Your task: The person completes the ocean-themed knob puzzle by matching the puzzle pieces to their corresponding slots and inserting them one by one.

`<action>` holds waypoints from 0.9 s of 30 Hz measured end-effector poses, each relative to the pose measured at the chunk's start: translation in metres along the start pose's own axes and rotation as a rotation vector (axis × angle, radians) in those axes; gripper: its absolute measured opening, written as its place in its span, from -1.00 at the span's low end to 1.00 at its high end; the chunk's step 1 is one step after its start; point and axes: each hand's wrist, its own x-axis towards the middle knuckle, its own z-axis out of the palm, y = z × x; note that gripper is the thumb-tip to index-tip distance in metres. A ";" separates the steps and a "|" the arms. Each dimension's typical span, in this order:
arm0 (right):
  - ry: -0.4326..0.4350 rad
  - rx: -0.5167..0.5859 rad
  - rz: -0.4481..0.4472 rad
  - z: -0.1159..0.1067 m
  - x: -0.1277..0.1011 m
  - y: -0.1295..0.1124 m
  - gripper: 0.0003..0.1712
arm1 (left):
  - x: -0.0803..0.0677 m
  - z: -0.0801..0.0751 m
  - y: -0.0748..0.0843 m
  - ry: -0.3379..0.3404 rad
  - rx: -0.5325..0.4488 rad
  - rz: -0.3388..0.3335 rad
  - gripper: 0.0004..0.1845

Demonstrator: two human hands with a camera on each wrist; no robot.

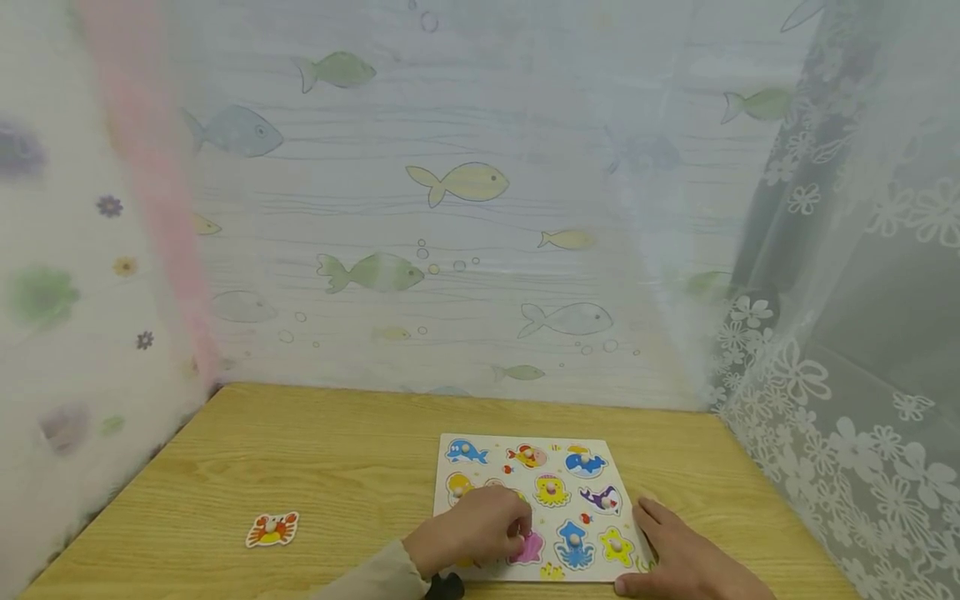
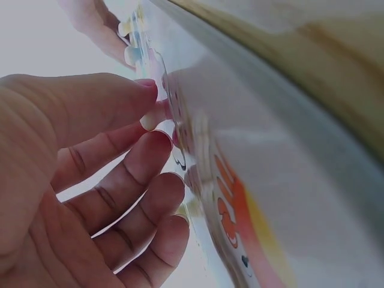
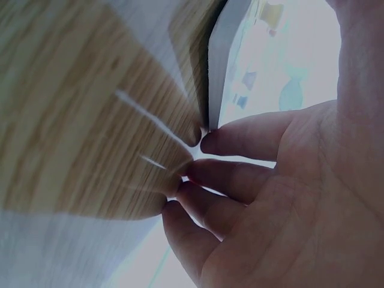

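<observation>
In the head view a white wooden knob puzzle board [image 1: 498, 507] lies on the table, with sea-animal pieces in it. My left hand [image 1: 480, 523] is over its lower left part, thumb and fingertips at the knob of a pink puzzle piece [image 1: 532, 547]. The left wrist view shows that pale knob [image 2: 149, 122] between the thumb and fingers. My right hand [image 1: 682, 554] rests at the board's lower right corner, thumb by the near edge, fingers along the right side. In the right wrist view its fingertips [image 3: 219, 141] touch the table and the board's side.
A red crab piece [image 1: 272, 529] with a knob lies apart on the wooden table [image 1: 337, 467], left of the board. Fish-printed sheeting [image 1: 465, 317] stands behind the table; a flowered lace curtain [image 1: 840, 417] hangs at the right.
</observation>
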 end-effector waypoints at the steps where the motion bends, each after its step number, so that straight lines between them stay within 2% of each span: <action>1: -0.002 -0.002 -0.001 0.000 0.000 0.000 0.30 | 0.000 0.000 0.000 0.001 -0.001 0.002 -0.93; 5: -0.014 0.000 0.004 0.000 0.001 0.002 0.28 | -0.003 0.000 -0.003 0.025 0.008 0.021 -0.96; 9: -0.026 0.002 0.001 -0.001 0.002 0.003 0.25 | -0.013 -0.005 -0.014 0.066 0.028 0.030 -0.95; 18: -0.042 0.011 -0.005 -0.001 0.003 0.005 0.23 | -0.051 -0.018 -0.051 0.120 0.035 -0.005 -0.93; 27: -0.035 0.031 -0.013 -0.002 0.003 0.004 0.26 | -0.087 -0.031 -0.076 0.187 0.034 -0.055 -0.92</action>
